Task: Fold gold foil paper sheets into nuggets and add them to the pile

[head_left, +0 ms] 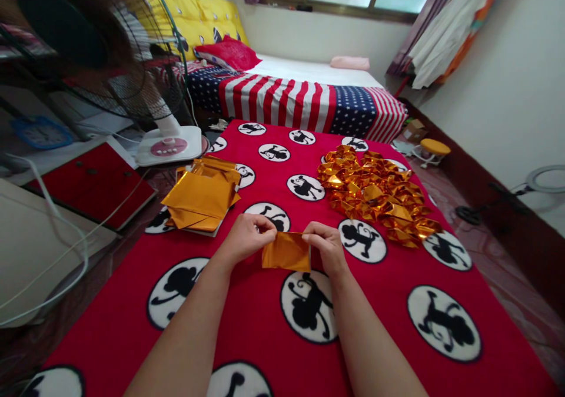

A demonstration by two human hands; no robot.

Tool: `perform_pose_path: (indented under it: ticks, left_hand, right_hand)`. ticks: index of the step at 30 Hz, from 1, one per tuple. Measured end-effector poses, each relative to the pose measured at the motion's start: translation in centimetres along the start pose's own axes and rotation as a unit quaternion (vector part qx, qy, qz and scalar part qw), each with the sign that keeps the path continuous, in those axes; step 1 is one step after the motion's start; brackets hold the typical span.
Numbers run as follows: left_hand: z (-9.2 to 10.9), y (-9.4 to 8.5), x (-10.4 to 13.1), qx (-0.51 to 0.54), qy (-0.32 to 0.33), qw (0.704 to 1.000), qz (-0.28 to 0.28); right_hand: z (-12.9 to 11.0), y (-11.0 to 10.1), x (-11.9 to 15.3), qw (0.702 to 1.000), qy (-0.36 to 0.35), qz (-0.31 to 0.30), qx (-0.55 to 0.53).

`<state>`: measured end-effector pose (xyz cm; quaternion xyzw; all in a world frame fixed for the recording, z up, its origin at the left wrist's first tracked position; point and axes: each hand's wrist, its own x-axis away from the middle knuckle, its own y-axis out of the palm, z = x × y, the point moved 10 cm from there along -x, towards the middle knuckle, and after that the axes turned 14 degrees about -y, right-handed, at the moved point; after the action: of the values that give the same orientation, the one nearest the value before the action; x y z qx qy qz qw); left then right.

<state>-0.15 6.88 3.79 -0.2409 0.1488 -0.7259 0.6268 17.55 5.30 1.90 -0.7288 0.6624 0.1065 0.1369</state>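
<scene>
A small sheet of gold foil paper (286,253) hangs between my two hands, above the red cloth with monkey prints. My left hand (251,235) pinches its upper left corner. At the upper right corner, my right hand (325,245) has thumb and fingers closed on the same sheet. Left of my hands lies a stack of flat gold foil sheets (200,197), its edges uneven. To the right, a heap of folded gold foil pieces (375,194) spreads over the cloth, shiny and crumpled together.
The red monkey-print cloth (379,338) covers the surface before me. A standing fan (170,144) is at the left, near a white cable (66,220). Beyond the cloth is a bed (286,99) with striped and starred bedding. A yellow stool (435,147) stands at the right.
</scene>
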Motion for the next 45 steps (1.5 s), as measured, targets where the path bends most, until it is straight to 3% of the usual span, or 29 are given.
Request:
perform_pose_path:
  ticks: [13, 17, 20, 23, 26, 29, 34, 40, 42, 45]
  left_hand:
    - [-3.0, -1.1, -1.0, 0.083, -0.048, 0.995, 0.003]
    - [-4.8, -4.0, -1.4, 0.140, -0.070, 0.985, 0.077]
    - [-4.9, -5.5, -1.2, 0.216, -0.067, 0.965, 0.132]
    - [-2.8, -3.6, -0.9, 0.214, -0.041, 0.972, 0.082]
    - [-0.3, 0.1, -0.4, 0.147, -0.013, 0.989, -0.020]
    - [-0.2, 1.9, -0.1, 0.072, -0.026, 0.996, -0.037]
    - [0.1, 2.9, 0.1, 0.010, 0.025, 0.999, -0.041]
    - [0.9, 3.2, 0.4, -0.026, 0.053, 0.998, -0.028]
    - [0.4, 2.0, 0.1, -0.023, 0.038, 0.999, 0.000]
    - [-1.6, -1.2, -0.6, 0.025, -0.009, 0.996, 0.085]
  right_hand:
    - [1.3, -0.8, 0.4, 0.996, 0.047, 0.056, -0.059]
    - [1.3, -2.8, 0.4, 0.981, 0.036, 0.142, -0.125]
    - [1.5, -2.9, 0.4, 0.982, 0.043, 0.138, -0.122]
    - [1.7, -1.7, 0.5, 0.985, 0.049, 0.111, -0.124]
    - [1.8, -0.5, 0.6, 0.988, 0.053, 0.081, -0.121]
    - [1.3, 0.4, 0.6, 0.996, 0.050, 0.030, -0.075]
    - [0.2, 1.8, 0.3, 0.998, 0.021, -0.045, 0.033]
    - [0.2, 1.7, 0.3, 0.995, 0.009, -0.061, 0.075]
    - [0.3, 0.5, 0.1, 0.997, 0.008, -0.039, 0.061]
    - [0.8, -2.4, 0.0, 0.998, 0.019, 0.028, 0.045]
